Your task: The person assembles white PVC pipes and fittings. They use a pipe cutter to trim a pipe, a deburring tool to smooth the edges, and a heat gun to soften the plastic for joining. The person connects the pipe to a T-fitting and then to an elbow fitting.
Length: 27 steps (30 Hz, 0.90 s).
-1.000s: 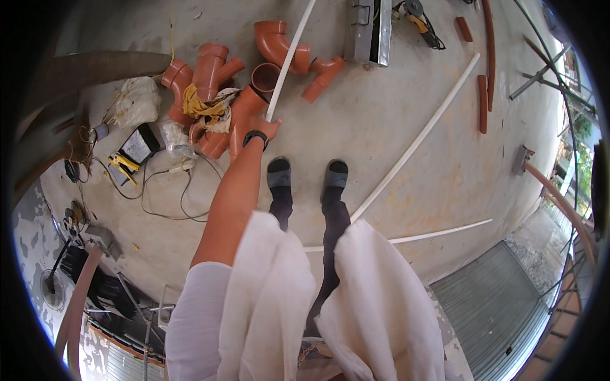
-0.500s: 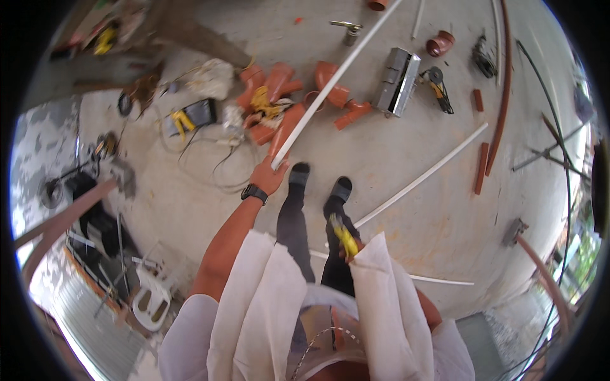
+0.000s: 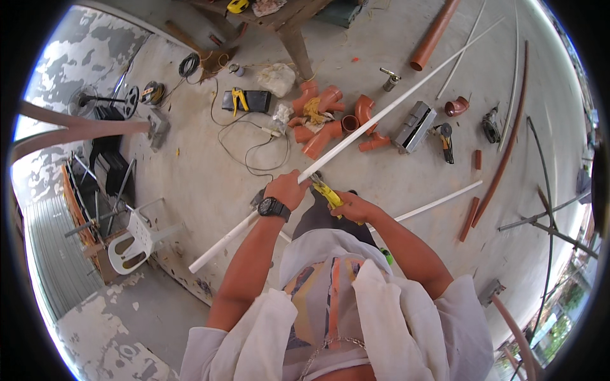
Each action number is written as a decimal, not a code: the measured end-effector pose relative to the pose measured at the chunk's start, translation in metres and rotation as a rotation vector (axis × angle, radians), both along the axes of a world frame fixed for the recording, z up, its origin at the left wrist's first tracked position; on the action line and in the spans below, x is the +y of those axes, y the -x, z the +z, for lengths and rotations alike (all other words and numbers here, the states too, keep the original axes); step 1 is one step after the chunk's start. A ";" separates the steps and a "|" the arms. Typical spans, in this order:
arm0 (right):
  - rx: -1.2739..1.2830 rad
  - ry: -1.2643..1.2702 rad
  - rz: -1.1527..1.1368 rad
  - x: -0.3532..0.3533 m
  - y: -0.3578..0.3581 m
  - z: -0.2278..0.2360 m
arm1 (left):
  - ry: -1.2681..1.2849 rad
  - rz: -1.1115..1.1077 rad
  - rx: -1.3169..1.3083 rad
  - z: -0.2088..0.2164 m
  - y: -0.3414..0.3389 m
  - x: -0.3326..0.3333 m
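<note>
Above the concrete floor, your left hand has its fingers wrapped round the white plastic pipe, whose near end points toward the floor's left edge. Your right hand grasps the yellow-handled plier-type tool beside it; best steady the pipe, left fingers clear.

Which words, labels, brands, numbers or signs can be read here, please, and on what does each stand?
None can be read.
Black watch: face too small to read.
Shirt: coloured print, no legible wording.
White pipe in the left hand: no legible marking.
Yellow tool in the right hand: no legible marking.
</note>
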State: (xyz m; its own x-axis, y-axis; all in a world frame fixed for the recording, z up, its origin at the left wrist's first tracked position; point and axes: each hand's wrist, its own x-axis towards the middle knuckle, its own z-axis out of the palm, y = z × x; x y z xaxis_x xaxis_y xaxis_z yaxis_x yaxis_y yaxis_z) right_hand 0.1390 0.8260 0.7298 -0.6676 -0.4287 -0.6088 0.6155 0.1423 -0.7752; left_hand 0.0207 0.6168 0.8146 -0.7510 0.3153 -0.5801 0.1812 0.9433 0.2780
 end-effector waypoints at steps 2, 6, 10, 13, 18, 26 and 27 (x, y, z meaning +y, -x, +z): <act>0.003 0.027 -0.009 -0.006 0.001 0.015 | 0.024 -0.007 -0.010 0.012 -0.004 0.002; 0.019 0.030 -0.024 -0.012 0.004 0.019 | 0.027 -0.017 0.001 0.021 -0.011 -0.004; 0.031 0.036 -0.068 -0.018 0.012 0.027 | 0.052 -0.035 -0.015 0.026 -0.010 -0.005; -0.014 0.075 -0.075 -0.019 0.011 0.023 | 0.041 -0.032 -0.012 0.031 -0.005 -0.002; 0.013 0.057 -0.054 -0.016 0.014 0.025 | 0.035 -0.043 -0.007 0.031 -0.001 0.001; 0.056 0.072 -0.086 -0.017 0.015 0.028 | 0.037 -0.049 -0.011 0.039 0.003 0.005; 0.059 0.072 -0.089 -0.017 0.014 0.028 | 0.030 -0.046 -0.009 0.039 0.003 0.006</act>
State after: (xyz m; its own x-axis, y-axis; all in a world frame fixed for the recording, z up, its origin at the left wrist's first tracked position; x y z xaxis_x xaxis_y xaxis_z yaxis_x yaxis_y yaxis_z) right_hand 0.1250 0.8091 0.7573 -0.7385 -0.4072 -0.5374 0.5767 0.0317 -0.8164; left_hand 0.0182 0.6225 0.8539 -0.7306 0.3315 -0.5969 0.2222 0.9421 0.2512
